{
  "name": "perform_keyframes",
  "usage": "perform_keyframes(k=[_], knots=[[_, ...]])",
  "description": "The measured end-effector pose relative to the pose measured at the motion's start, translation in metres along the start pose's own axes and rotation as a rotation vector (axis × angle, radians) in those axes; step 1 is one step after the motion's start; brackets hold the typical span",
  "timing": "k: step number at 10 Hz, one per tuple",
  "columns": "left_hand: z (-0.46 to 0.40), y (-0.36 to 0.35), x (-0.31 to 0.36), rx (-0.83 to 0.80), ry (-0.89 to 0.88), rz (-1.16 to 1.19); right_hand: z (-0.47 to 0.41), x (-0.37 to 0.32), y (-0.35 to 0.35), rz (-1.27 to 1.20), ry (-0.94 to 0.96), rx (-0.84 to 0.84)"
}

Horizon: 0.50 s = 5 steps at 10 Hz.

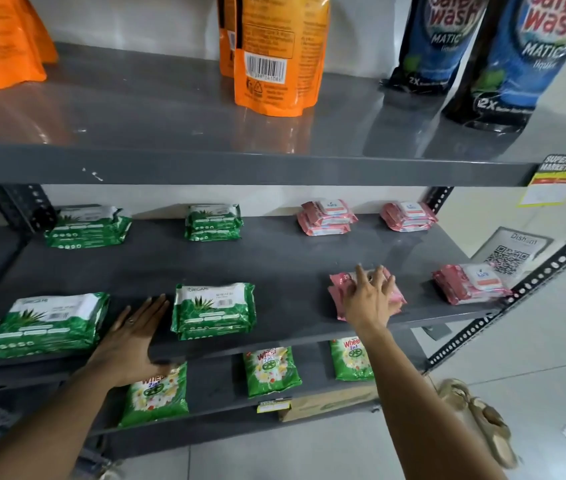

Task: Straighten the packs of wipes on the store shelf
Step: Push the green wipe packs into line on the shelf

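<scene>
On the grey middle shelf [274, 268] lie stacks of wipes. Green stacks sit at the front left [46, 323], front middle [214, 310], back left [87, 225] and back middle [213, 221]. Pink stacks sit at the back [326, 218], back right [407, 216] and front right [470, 282]. My right hand [371, 296] lies with spread fingers on top of another pink stack [338, 284] near the front edge, covering most of it. My left hand [132, 337] rests flat on the shelf's front edge between the two front green stacks, holding nothing.
The upper shelf [205, 126] carries orange pouches [274, 53] and blue detergent pouches [503, 57]. Green detergent packets [271, 370] lie on the shelf below. A perforated metal upright [523, 289] slants at the right, with a price tag [551, 181] above it.
</scene>
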State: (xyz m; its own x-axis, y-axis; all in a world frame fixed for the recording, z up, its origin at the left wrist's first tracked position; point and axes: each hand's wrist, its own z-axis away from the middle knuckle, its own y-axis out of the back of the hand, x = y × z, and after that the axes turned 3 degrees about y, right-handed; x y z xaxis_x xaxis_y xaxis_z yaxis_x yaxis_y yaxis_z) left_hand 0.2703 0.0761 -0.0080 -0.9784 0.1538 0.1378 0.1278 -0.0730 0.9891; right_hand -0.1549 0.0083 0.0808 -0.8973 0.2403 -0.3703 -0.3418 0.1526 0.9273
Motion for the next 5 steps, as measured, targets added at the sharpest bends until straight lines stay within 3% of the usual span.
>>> perform_keyframes(k=[5], knots=[[0.0017, 0.0059, 0.0058, -0.029, 0.009, 0.015, -0.0005, -0.0023, 0.0030, -0.063, -0.027, 0.040]])
